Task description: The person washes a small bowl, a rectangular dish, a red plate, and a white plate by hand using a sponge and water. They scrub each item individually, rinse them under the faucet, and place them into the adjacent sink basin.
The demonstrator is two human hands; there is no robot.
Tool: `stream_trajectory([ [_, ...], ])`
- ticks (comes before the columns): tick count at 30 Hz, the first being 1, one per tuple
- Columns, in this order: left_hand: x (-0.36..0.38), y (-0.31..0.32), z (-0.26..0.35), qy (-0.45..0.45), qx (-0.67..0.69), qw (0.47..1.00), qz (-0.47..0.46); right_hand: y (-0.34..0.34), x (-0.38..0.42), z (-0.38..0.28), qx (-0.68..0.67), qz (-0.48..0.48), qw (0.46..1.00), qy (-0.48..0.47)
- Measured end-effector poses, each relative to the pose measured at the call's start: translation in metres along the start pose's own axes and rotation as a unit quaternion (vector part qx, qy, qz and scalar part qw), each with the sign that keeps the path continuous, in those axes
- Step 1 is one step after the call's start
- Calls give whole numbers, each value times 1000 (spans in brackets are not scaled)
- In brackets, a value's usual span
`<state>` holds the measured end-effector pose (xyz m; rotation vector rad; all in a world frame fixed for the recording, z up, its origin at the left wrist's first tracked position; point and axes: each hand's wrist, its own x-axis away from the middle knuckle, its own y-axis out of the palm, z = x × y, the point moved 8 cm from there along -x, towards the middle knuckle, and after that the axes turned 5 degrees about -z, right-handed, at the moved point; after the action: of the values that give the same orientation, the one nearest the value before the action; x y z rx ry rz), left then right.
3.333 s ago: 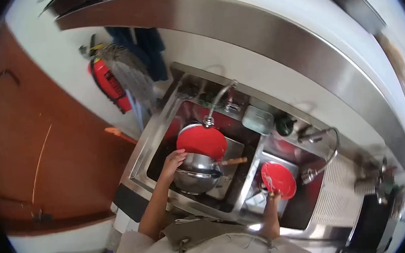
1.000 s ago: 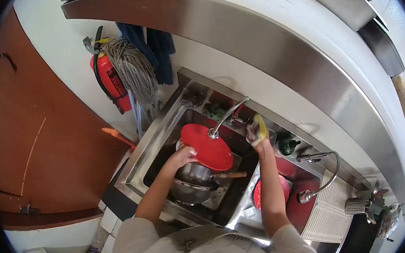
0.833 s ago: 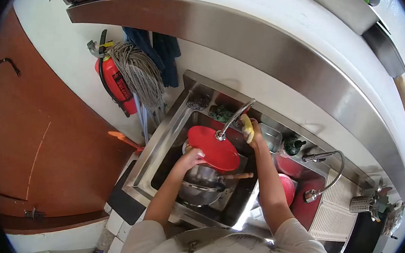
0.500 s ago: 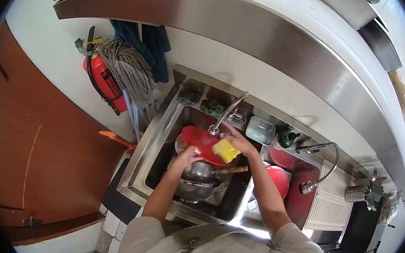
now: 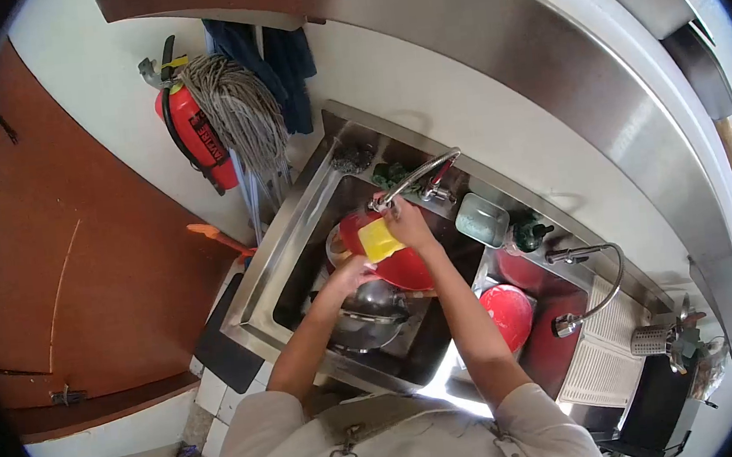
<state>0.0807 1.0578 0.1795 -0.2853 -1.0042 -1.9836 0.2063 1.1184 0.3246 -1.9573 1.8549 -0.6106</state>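
A red plate is tilted over the left sink basin, its lower-left edge gripped by my left hand. Pressed against the plate's face is a yellow sponge, held in my right hand. The sponge and right hand cover part of the plate. Just above, the left faucet arches over the basin, its spout close to my right hand. Below the plate, metal pots sit in the basin, partly hidden by it and my left hand. A lighter round dish shows behind the plate's left side.
Red dishes stand in the right basin under a second faucet. Along the back ledge are a metal tray, a dark green bottle and scouring pads. A drying rack lies at right; a steel hood overhangs.
The sponge has moved left across the plate, with my right hand shifting up and left. My left hand still grips the plate's edge. The whole view has shifted slightly.
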Motion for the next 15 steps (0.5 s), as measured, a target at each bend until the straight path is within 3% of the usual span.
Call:
stream_trajectory([
  [2, -8, -11, -10, 13, 11, 1000, -19, -1, 2, -4, -45, 2, 998, -47],
  [4, -5, -3, -4, 18, 28, 999, -43, -2, 11, -1, -72, -20, 997, -36],
  [6, -7, 8, -5, 5, 15, 999, -31, 4, 27, -4, -186, -133, 973, -35],
  [8, -6, 8, -5, 28, 38, 998, 30, -14, 49, -9, -142, -132, 981, -25],
  [12, -8, 8, -5, 77, 7, 997, -30, -44, 76, -10, -2, -115, 993, -35],
  [15, 7, 12, 4, 68, 6, 998, -5, -51, 81, 0, 78, -107, 990, 39],
])
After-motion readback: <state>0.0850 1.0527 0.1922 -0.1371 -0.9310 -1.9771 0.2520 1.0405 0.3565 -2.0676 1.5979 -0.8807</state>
